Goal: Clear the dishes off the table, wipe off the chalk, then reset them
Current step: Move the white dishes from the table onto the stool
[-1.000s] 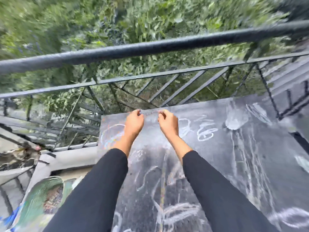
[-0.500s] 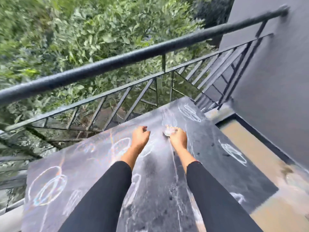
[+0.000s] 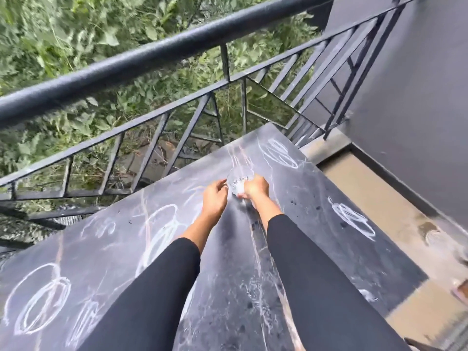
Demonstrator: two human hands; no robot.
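**Desk:** What has changed on the balcony?

**Field:** A second ago both hands sat bare at the far edge of the counter (image 3: 228, 252). Now the right hand (image 3: 256, 190) has its fingers (image 3: 244, 196) clamped on a small clear glass dish (image 3: 238, 179). The dish is close to the far edge, toward the far right corner. Blur hides whether it is lifted or resting on the counter.

**Desk:** And the other hand?

**Field:** The left hand (image 3: 215, 198) is just beside the dish's left rim, fingers apart and loosely bent, holding nothing. I cannot tell whether it touches the glass.

**Desk:** What does that mean for the job?

**Field:** The chalk rings (image 3: 352, 219) still cross the counter unwiped — so this reads as the clearing stage. The dish probably has to leave the counter before wiping and resetting can begin.
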